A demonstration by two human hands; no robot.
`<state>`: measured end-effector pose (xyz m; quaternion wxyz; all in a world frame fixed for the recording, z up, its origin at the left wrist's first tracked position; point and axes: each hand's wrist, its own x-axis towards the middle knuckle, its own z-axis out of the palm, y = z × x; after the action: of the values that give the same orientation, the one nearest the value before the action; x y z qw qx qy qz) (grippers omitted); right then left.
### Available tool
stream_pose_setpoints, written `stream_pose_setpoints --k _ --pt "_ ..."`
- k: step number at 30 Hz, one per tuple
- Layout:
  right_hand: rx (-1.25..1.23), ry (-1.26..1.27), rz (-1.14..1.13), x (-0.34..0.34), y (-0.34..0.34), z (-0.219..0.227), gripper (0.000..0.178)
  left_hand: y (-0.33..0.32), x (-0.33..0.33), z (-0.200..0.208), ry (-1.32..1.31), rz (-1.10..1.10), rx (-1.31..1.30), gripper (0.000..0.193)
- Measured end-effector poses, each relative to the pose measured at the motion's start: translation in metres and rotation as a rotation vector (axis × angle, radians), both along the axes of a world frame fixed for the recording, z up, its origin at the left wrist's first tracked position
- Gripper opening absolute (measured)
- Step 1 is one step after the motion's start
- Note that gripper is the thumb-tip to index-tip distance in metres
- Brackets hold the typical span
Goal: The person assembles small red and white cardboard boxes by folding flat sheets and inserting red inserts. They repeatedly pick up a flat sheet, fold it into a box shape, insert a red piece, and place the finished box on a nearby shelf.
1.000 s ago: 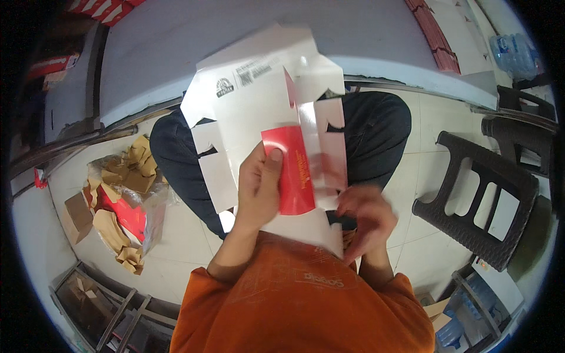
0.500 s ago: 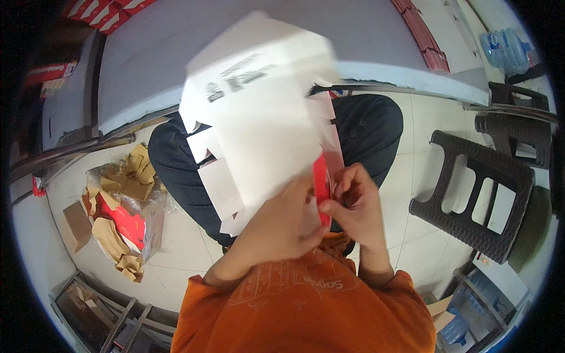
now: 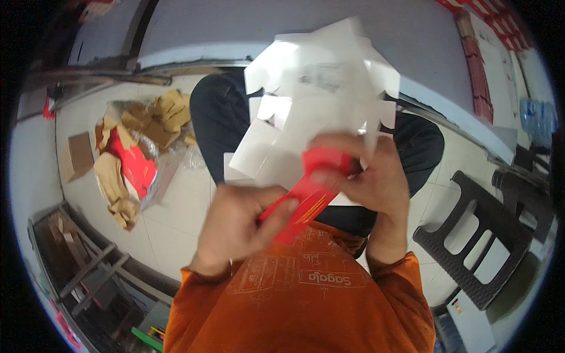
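A white flat carton blank (image 3: 294, 132) with cut flaps and a patch of dark print lies across my lap, its far end over the table edge. At its near side a red folded cardboard piece (image 3: 308, 202) with thin yellow lines slants between my hands. My left hand (image 3: 235, 223) grips its lower left end, the thumb lying on top. My right hand (image 3: 379, 179) is closed around its upper right end, blurred by motion. Whether the red piece is joined to the white blank cannot be made out.
A grey table (image 3: 294, 20) stands ahead. On the floor at left is a plastic bag (image 3: 162, 170) with crumpled brown paper and red cardboard. Dark plastic stools (image 3: 435, 250) stand at right. Reddish stacked cardboard (image 3: 475, 76) lies on the table's right, near a blue water bottle (image 3: 538, 120).
My left hand has moved left onto the red piece, which now shows a broad face. The right hand has shifted up. The whole view has turned, with the blank appearing further right.
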<state>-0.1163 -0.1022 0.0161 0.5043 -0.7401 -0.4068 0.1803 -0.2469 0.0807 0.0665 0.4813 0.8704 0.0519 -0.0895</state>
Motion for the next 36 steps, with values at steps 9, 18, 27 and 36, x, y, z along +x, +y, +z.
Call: stream_pose_setpoints --k 9,18,27,36 --pt "-0.049 -0.033 0.235 -0.01 0.022 0.011 0.051 0.054 0.018 -0.021 0.066 -0.27 -0.204 0.01" --pt "-0.482 -0.538 -0.309 0.028 -0.035 0.044 0.1 0.085 0.001 -0.006 -0.145 -0.257 -0.091 0.029" --pt "0.299 -0.12 -0.026 -0.003 -0.034 0.031 0.031 0.017 0.045 -0.032 0.226 -0.26 -0.512 0.017" --pt "-0.295 -0.366 0.158 -0.017 -0.022 0.052 0.029 0.016 0.043 -0.046 -0.068 -0.483 -0.423 0.018"
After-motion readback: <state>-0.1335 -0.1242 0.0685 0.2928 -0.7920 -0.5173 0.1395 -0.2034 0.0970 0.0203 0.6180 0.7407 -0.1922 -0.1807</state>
